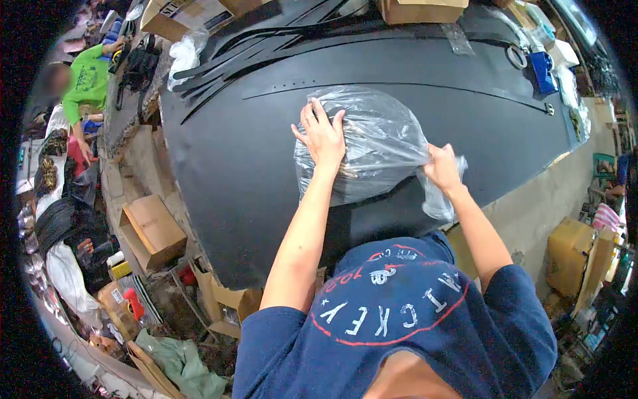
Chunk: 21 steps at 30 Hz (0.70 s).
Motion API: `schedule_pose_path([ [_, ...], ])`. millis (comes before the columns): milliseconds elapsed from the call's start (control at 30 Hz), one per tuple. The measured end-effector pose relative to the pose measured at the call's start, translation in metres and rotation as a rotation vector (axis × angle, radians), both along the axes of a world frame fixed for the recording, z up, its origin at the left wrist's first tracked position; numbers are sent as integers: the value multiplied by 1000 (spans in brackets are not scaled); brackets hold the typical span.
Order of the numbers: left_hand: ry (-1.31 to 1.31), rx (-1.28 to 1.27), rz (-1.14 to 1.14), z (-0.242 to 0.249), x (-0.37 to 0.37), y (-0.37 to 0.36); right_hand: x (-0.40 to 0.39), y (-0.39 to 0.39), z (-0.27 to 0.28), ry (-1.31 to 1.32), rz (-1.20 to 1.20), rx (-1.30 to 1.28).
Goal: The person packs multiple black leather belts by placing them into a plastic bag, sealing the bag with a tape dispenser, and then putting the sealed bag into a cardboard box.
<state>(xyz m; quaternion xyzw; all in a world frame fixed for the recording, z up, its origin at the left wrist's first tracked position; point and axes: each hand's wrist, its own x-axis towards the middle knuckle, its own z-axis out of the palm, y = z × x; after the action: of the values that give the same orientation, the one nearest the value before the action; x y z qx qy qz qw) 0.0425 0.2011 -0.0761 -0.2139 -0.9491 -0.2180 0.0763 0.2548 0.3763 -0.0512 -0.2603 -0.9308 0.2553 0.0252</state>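
A large clear plastic bag (pixel 382 126) lies on the black tabletop (pixel 226 179) in front of me. Small brass-coloured pieces show dimly through its film; their kind I cannot make out. My left hand (pixel 323 136) rests on the bag's left side with the fingers spread. At the bag's right end, my right hand (pixel 443 166) is closed around its gathered neck. The loose end of the plastic hangs below that hand. Beyond the bag lies a thin black belt (pixel 399 84) with a buckle at its right end.
More black straps (pixel 266 46) lie at the back left. Cardboard boxes (pixel 425 10) stand along the far edge, near a tape roll (pixel 516 57) and a blue object (pixel 543 72). A person in a green shirt (pixel 88 78) is at the left, above an open carton (pixel 153 233).
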Motion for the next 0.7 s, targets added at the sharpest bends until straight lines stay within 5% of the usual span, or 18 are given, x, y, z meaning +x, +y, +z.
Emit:
schedule_pose_path([
  [167, 25, -4, -6, -3, -1, -1, 36, 74, 1, 134, 234, 466],
  [300, -7, -4, -16, 0, 1, -1, 85, 141, 25, -287, -158, 612],
  [333, 4, -9, -11, 0, 0, -1, 86, 139, 39, -302, -162, 611],
  [400, 5, -27, -7, -1, 0, -1, 68, 120, 65, 136, -80, 417],
  [500, 16, -37, -6, -3, -1, 0, 28, 10, 73, 358, 255, 44],
  [567, 23, -46, -3, -3, -2, -1, 13, -49, 58, 19, 399, -24],
  [700, 20, -46, -9, -3, -2, 0, -18, -62, 21, 32, 379, 116],
])
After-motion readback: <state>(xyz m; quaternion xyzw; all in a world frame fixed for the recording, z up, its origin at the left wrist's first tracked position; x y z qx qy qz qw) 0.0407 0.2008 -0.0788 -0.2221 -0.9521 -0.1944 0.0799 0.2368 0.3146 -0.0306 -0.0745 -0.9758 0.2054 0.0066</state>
